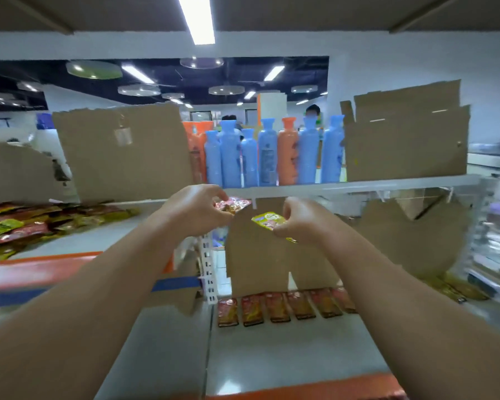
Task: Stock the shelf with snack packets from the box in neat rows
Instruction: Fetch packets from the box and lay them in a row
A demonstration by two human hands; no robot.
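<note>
As both your bare forearms stretch forward, left hand (195,210): raised at mid-height, thumb and fingers pinching a crinkled red plastic snack packet (234,204) by its near end.
Right hand (303,223): just right of the left one and apart from it; fingers curled onto a small yellow plastic snack packet (267,220), which sticks out to the left of your fingertips.
Both held packets: in the air, near each other but not touching, in front of a torn brown cardboard sheet (257,264) and just below the white upper shelf edge (358,186).
Grey lower shelf (272,350): a row of flat red packets (283,308) lies side by side at the foot of the cardboard sheet, six in view.
Far left: a loose heap of red, yellow and green packets (26,223).
Upper shelf: tall blue and orange plastic bottles (272,154) stand upright.
Print on packets: too blurred to read.
</note>
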